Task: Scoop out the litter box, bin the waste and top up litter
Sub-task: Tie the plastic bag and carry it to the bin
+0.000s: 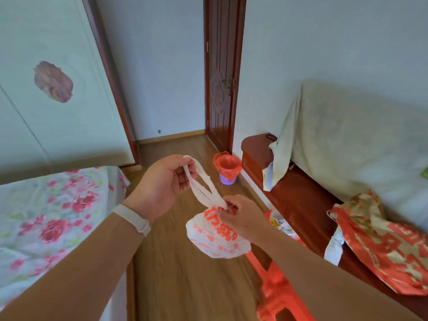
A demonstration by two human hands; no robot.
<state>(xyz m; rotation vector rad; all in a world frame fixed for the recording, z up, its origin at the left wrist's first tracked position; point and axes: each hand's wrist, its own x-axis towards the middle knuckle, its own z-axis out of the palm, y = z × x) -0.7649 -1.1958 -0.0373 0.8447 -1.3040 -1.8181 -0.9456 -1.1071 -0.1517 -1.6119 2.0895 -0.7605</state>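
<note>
Status: person holds one white bag (215,237) with red print in mid-air over the wood floor (185,286), frame centre. Bag bulges and its neck is gathered, so the scooped waste looks already inside; contents not visible, that is a judgement.

Left hand (162,181) at 11 o'clock of the bag: fingers curled shut around the ends of the two handle loops (201,179), pulling them up and taut. Right hand (238,216) touching the bag's top at its 1 o'clock: fingertips pinched closed on the neck where the loops meet. Looks like tying off or carrying.

Left to do: binning. One bin (228,169) with a red liner stands on the floor at 12 o'clock from the bag, well apart, by the door (220,89). Top-up looks not done, but cannot confirm: no litter box, scoop or litter supply in view.

Counts:
- bags in hand: 1
- handle loops: 2
- bins: 1
- hands: 2
- wristband (132,220): 1, on left wrist
- beds (46,216): 1, at 9 o'clock
- red-patterned sack (382,246): 1, at 3 o'clock
</note>
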